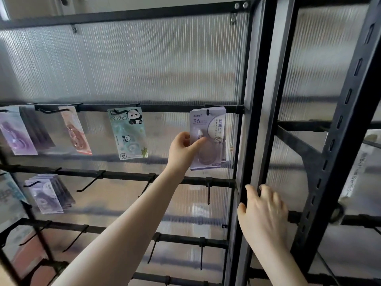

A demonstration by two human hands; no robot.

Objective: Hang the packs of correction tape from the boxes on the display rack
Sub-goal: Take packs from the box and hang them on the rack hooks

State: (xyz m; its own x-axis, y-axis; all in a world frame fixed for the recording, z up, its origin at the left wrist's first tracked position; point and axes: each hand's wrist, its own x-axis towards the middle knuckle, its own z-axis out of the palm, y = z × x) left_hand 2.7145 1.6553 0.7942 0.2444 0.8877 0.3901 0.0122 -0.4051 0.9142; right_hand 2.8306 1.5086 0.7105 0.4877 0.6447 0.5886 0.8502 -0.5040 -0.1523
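My left hand point(183, 150) pinches a pale lilac pack of correction tape point(212, 122) by its left edge, thumb across the front. The pack's hang hole sits on a hook at the right end of the upper black rail point(165, 108). My right hand point(261, 211) grips the black upright post point(250, 141) of the display rack, fingers curled round its edge. A teal panda pack point(127, 133) hangs to the left on the same rail. Further left hang a pink pack point(75, 131) and purple packs point(16, 133).
Bare hooks point(90, 182) stick out from the lower rails. A bunch of lilac packs point(49, 195) hangs at lower left. Ribbed translucent panels back the rack. A second black frame with slotted uprights point(338, 141) stands to the right. No boxes are in view.
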